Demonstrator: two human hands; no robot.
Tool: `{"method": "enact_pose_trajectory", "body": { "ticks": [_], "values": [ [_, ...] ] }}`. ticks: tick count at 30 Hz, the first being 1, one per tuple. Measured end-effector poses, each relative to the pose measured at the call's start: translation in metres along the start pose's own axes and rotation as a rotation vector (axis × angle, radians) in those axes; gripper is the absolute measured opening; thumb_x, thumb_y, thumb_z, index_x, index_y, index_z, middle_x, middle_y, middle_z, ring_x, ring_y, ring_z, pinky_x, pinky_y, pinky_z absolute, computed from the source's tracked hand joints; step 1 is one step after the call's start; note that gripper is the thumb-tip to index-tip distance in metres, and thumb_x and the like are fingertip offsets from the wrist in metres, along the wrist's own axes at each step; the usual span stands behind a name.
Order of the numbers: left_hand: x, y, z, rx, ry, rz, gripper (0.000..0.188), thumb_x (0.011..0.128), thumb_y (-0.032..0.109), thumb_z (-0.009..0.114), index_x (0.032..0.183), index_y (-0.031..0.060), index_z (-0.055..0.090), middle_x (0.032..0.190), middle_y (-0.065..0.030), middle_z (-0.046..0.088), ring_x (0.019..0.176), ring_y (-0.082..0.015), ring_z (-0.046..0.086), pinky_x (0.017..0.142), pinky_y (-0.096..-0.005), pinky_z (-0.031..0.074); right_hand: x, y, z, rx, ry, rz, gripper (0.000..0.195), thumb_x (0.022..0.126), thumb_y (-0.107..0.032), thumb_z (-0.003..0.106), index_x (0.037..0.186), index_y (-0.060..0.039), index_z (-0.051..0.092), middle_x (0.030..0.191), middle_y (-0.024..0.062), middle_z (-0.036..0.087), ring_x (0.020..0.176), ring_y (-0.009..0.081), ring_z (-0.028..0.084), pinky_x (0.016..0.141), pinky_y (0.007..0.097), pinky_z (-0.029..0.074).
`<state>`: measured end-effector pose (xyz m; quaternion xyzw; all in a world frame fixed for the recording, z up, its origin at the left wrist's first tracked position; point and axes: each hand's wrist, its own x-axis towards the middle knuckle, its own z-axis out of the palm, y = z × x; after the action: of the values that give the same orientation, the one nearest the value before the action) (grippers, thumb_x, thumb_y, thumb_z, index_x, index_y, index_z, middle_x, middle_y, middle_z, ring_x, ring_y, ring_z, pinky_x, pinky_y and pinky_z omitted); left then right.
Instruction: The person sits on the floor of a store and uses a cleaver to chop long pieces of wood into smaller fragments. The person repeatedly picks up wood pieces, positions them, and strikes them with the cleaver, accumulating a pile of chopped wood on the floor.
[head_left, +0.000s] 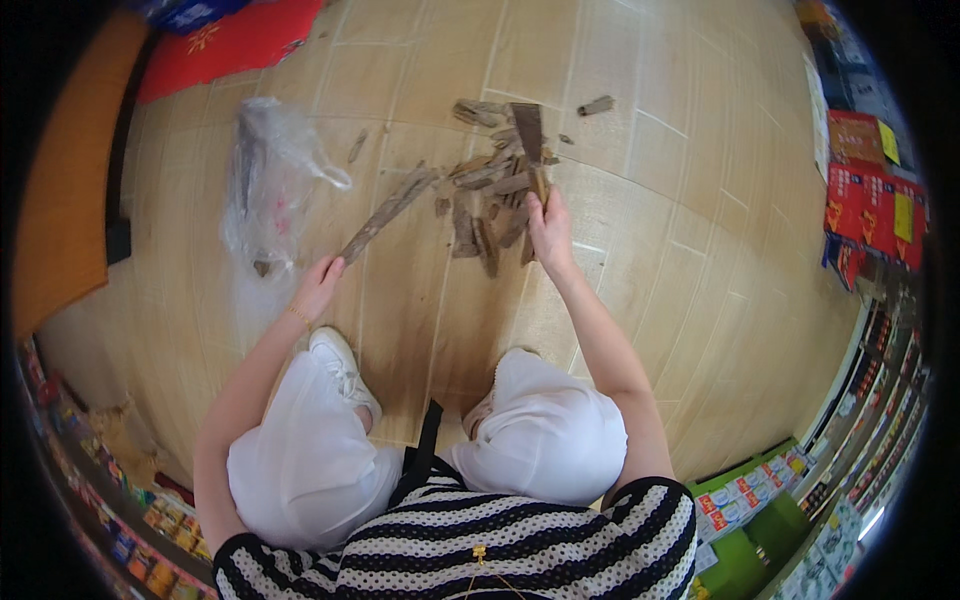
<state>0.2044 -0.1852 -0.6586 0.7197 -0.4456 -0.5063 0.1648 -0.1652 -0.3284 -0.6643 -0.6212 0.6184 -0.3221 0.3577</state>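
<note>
My left hand (321, 281) grips the near end of a long strip of brown bark or dried wood (386, 214), which slants up to the right. In my right hand (552, 229) is the handle of a cleaver-like knife (528, 131) with a dark, broad blade. The blade points away from me, above the far side of a pile of broken bark pieces (480, 176) on the floor. Whether the blade touches the pile I cannot tell. A clear plastic bag (281, 172) lies left of the strip, with dark long pieces inside.
Loose fragments lie on the wood-look floor (675, 247), including a short rolled piece (596, 105) at the far right. A red sheet (232, 52) and an orange panel (67, 195) stand at left. Red boxes (874, 199) and stocked shelves (862, 390) line the right.
</note>
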Motion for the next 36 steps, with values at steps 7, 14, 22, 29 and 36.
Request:
{"method": "enact_pose_trajectory", "body": {
  "ticks": [7,14,22,29,36],
  "values": [
    [-0.020,0.051,-0.051,0.297,-0.051,0.047,0.031,0.091,0.033,0.051,0.087,0.0017,0.053,0.065,-0.0033,0.046,0.063,-0.0120,0.045,0.057,-0.0291,0.039,0.076,0.084,-0.076,-0.380,0.318,0.045,0.027,0.088,-0.022,0.052,0.088,0.0053,0.050,0.087,0.0264,0.056,0.083,0.0400,0.053,0.073,0.0455,0.041],
    [-0.009,0.109,-0.042,0.363,0.004,0.084,0.036,0.089,0.037,0.053,0.085,0.0005,0.051,0.064,-0.0118,0.050,0.060,-0.0198,0.048,0.058,-0.0343,0.040,0.145,0.093,-0.090,-0.567,0.255,0.166,0.028,0.085,-0.025,0.053,0.083,0.0027,0.053,0.080,0.0284,0.057,0.079,0.0443,0.055,0.068,0.0505,0.044],
    [0.030,0.066,0.048,-0.100,0.187,-0.035,0.039,0.090,0.039,0.052,0.085,0.0007,0.052,0.066,-0.0102,0.050,0.062,-0.0181,0.047,0.058,-0.0331,0.040,0.062,0.101,-0.064,-0.689,-0.031,-0.024,0.016,0.081,-0.011,0.056,0.089,0.0003,0.047,0.084,0.0257,0.055,0.078,0.0435,0.056,0.067,0.0488,0.046],
    [0.040,0.054,0.096,-0.360,0.263,-0.159,0.039,0.092,0.039,0.049,0.084,0.0008,0.052,0.065,-0.0061,0.048,0.063,-0.0155,0.044,0.060,-0.0303,0.039,-0.007,0.061,-0.041,-0.408,-0.127,-0.145,0.015,0.085,-0.010,0.054,0.091,0.0010,0.045,0.084,0.0240,0.053,0.077,0.0395,0.054,0.066,0.0449,0.043],
    [0.027,0.033,0.125,-0.421,0.489,-0.008,0.031,0.094,0.039,0.045,0.085,0.0098,0.048,0.057,0.0064,0.037,0.044,-0.0028,0.032,0.037,-0.0201,0.025,-0.098,0.054,-0.035,0.128,-0.028,0.452,0.016,0.092,-0.015,0.048,0.094,0.0011,0.049,0.086,0.0137,0.057,0.073,0.0236,0.057,0.063,0.0331,0.048]
  ]
}}
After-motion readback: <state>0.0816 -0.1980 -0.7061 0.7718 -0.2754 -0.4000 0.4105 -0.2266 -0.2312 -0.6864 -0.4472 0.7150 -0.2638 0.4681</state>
